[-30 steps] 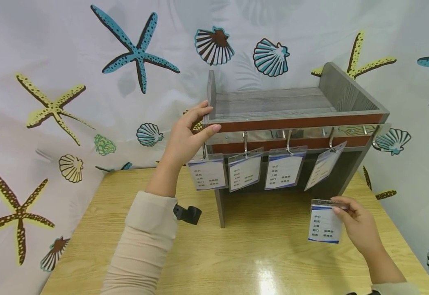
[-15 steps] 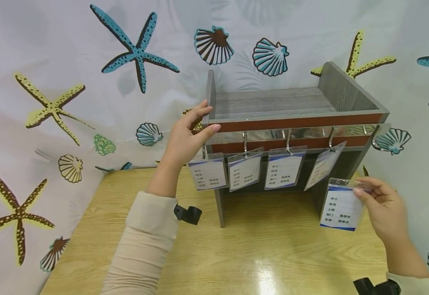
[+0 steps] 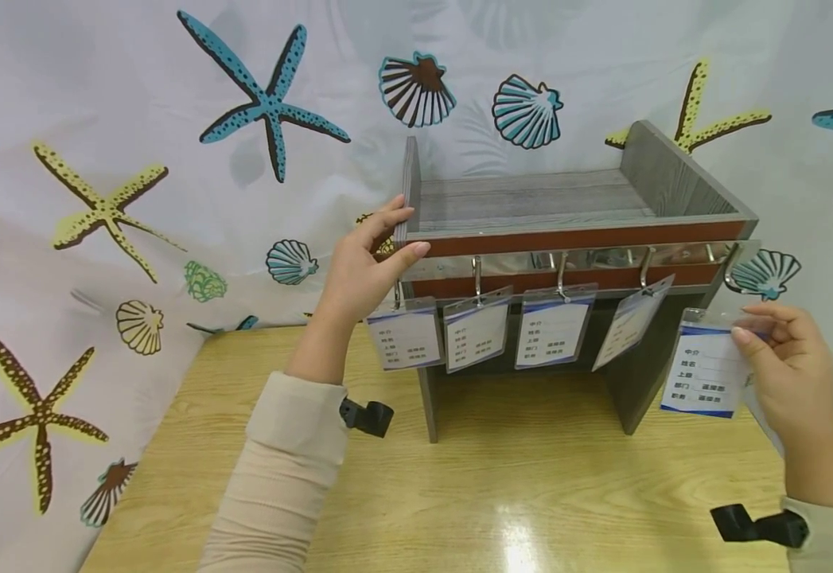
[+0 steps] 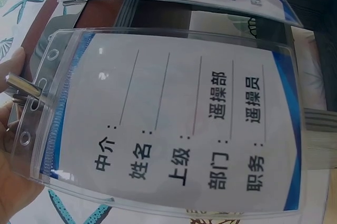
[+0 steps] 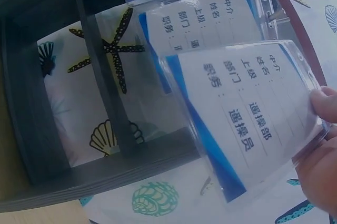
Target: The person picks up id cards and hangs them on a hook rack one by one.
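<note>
My right hand (image 3: 792, 370) pinches an ID badge (image 3: 706, 366) in a clear sleeve by its upper right corner. The badge hangs upright just below the bare rightmost hook (image 3: 730, 267), apart from it. My left hand (image 3: 362, 267) grips the left front corner of a grey wooden shelf (image 3: 531, 195), thumb at the front and fingers along the side panel. From the shelf's metal hook rail (image 3: 595, 259) hang several similar badges (image 3: 554, 328), the right one turned sideways. In the left wrist view, the leftmost badge (image 4: 174, 124) hangs on its hook through a slot.
The shelf stands on a light wooden table (image 3: 387, 509), against a white curtain (image 3: 173, 79) printed with starfish and shells. Its right leg panel (image 3: 634, 390) is left of the held badge. A black wrist mount (image 3: 366, 417) sticks out from the left sleeve.
My right hand has carried the badge up and to the right, from above the table to near the rightmost hook. The left hand stays on the shelf corner.
</note>
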`<state>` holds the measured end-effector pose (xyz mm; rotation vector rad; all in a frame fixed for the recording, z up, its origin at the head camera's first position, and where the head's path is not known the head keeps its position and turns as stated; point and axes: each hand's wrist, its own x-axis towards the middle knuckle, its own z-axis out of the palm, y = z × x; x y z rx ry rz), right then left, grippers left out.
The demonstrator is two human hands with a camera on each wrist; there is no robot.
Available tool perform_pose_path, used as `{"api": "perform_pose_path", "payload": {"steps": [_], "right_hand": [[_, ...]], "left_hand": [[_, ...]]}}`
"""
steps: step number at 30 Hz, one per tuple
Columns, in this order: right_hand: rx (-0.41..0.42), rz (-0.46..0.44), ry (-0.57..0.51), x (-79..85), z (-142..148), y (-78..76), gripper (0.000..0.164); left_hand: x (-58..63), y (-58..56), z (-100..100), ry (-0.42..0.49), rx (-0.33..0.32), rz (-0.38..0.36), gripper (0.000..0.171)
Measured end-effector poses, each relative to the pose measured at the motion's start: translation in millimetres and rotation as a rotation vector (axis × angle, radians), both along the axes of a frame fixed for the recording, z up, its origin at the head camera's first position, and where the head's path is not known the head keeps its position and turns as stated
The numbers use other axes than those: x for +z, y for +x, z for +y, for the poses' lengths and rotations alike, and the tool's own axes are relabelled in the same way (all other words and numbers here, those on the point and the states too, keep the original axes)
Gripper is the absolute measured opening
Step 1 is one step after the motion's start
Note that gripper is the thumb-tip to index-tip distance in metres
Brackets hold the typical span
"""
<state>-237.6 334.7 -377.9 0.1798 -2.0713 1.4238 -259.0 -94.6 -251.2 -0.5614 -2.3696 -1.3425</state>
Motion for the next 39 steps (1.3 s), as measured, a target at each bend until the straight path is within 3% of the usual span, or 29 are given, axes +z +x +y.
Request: {"api": "perform_pose_path", "payload": {"steps": [4,7,9,16,25,33,36,39], "right_hand": [[-0.033,-0.006,0.021,6.4,2,-3.5,0.033],[-0.119,-0.071,0.0,52.4,-33,23.4,0.03],[-0.129,-0.073,-0.01,57.3,-35,24.0,0.029],[-0.133,-0.039,-0.016,61.0,-33,20.8,0.029],[-0.123,-0.159,-0.239,68.1,-29,15.1,0.027],[-0.217,-0.357,-0.127,70.7,-28,10.7,0.032],[-0.205,-0.358,-0.082,69.3,-28,9.1,0.032],[-0.15,-0.293,-0.097,65.8,-28,7.7,0.029]], "left_hand": [[-0.4,0.2,0,0.004,0.0,-0.003,0.049],[-0.1,0.3,0,0.007,0.002,-0.008,0.049],[0.0,0.3,0,0.008,0.003,-0.008,0.049],[1.0,0.1,2,0.036,-0.008,-0.018,0.05],[1.2,0.6,2,0.053,-0.018,-0.015,0.048],[0.7,0.7,1,0.033,0.008,-0.006,0.049],[-0.4,0.1,1,0.025,0.012,0.002,0.049],[-1.1,0.3,1,0.016,0.016,0.013,0.049]]}}
